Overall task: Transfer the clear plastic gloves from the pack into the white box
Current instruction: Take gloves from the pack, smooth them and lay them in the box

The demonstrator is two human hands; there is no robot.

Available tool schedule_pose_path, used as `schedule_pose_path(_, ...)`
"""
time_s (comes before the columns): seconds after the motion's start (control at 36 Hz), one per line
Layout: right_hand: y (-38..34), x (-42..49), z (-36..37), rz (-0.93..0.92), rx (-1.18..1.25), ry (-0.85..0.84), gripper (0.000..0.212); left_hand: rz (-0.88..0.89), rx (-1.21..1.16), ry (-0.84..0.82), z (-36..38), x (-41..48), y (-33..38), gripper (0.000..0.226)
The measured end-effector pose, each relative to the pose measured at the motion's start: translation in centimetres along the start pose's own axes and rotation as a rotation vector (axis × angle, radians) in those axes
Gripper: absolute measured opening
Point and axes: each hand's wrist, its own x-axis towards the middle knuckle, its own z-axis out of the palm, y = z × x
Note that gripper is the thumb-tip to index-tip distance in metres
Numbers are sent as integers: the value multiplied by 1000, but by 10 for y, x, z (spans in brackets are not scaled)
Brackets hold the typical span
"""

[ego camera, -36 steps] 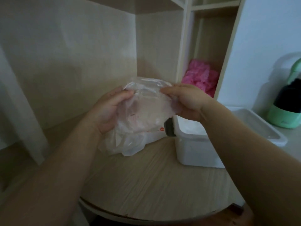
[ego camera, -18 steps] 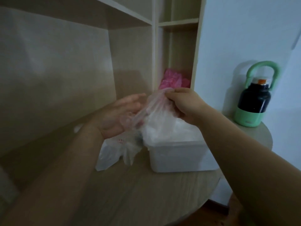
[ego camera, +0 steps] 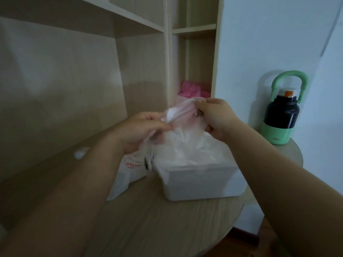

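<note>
A bundle of clear plastic gloves (ego camera: 182,134) hangs over the open white box (ego camera: 200,182) on the wooden table, its lower part reaching into the box. My left hand (ego camera: 141,128) pinches the bundle's left upper edge. My right hand (ego camera: 215,117) grips its top right corner, fingers curled round the plastic. The pack (ego camera: 128,169), a white bag with red print, lies flat on the table just left of the box, partly behind my left forearm.
A black and green bottle with a green handle (ego camera: 281,115) stands at the back right of the round table (ego camera: 167,229). Pink plastic (ego camera: 191,89) sits in a shelf niche behind the box. A small white crumpled thing (ego camera: 81,153) lies at the left.
The bundle of gloves has moved right, from over the table to above the box. My left hand, open half a second ago, now pinches the plastic. The view has swung right.
</note>
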Motion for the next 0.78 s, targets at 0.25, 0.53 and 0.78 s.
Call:
schedule_pose_path(0.25, 18, 13, -31, 201, -398, 196, 21, -152, -48, 637, -41, 27, -21, 12)
schedule_pose_path(0.53, 32, 4, -52, 203, -1026, 222, 21, 385, 833, 178, 33, 16, 2, 16)
schedule_pose_path(0.78, 27, -4, -57, -109, -1384, 286, 32, 138, 1317, -190, 46, 52, -34, 41)
